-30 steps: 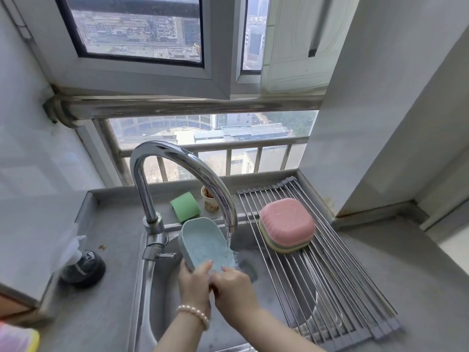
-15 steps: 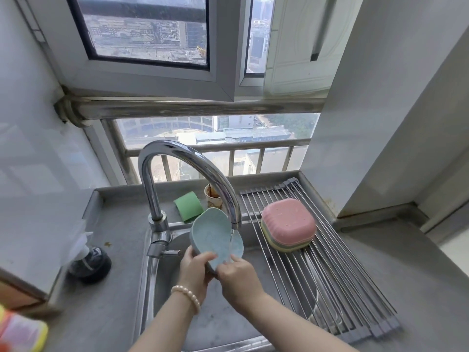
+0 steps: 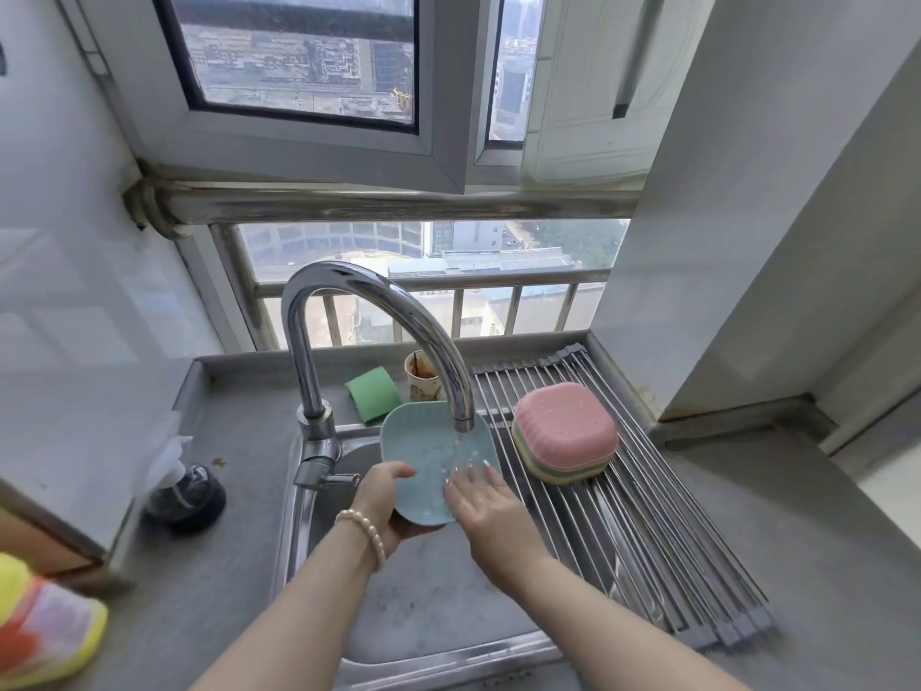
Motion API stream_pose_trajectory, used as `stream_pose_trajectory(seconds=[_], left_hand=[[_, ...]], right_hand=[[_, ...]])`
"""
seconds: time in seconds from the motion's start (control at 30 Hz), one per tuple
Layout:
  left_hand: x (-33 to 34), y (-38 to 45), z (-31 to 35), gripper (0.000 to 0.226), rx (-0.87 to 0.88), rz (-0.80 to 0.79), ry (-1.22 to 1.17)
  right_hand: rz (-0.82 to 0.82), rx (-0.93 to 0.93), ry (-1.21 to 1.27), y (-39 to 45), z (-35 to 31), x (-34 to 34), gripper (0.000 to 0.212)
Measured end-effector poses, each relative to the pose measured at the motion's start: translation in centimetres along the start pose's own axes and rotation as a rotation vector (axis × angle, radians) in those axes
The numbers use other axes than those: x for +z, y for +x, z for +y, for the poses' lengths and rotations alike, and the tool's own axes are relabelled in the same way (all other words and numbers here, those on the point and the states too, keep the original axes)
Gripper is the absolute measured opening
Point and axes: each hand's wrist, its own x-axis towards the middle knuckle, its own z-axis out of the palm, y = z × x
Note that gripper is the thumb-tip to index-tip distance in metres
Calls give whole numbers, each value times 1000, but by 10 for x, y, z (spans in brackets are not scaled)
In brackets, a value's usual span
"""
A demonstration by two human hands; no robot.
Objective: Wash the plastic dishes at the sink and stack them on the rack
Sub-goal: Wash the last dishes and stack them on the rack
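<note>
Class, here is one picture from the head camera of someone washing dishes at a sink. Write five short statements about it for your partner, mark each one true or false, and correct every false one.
1. Water runs from the tap onto the blue dish. True.
2. The left hand holds the blue dish by its lower edge. True.
3. The right hand holds the green sponge. False: the sponge lies on the counter behind the sink; the right hand's fingers lie flat on the dish.
4. The pink dish lies upside down on top of the stack on the rack. True.
5. The paper cup stands on the rack. False: it stands on the counter beside the rack.
</note>
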Motion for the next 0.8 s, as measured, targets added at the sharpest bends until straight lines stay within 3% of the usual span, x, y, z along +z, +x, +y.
stream_pose_trajectory(seconds=[0.13,0.2,0.3,0.4,0.43,0.5,0.63,0.73,0.8], left_hand=[[8,4,-19,35,242,78,-214],[12,1,-32,47,313,100,-289],[18,-5,-49,53,386,87,-273],[15,6,-42,44,455,188,-202],[12,10,-34,41,456,219,-157],[1,17,-20,38,409,251,-49],[-16,15,-10,26,124,134,-21],[-23,17,-17,31,3,60,-142],[-18,19,-31,33,55,76,-251]], right_hand=[[-55,134,197,4,-18,-15,28],[-107,187,213,5,-25,-20,34],[-92,256,228,5,-35,-20,37],[-9,188,308,0,-35,-14,15],[31,145,335,-5,-28,-11,6],[9,45,332,-14,-8,-11,9],[-267,63,-24,-10,17,-21,57],[-255,-18,-51,0,10,-25,45],[-185,-42,57,9,3,-36,36]])
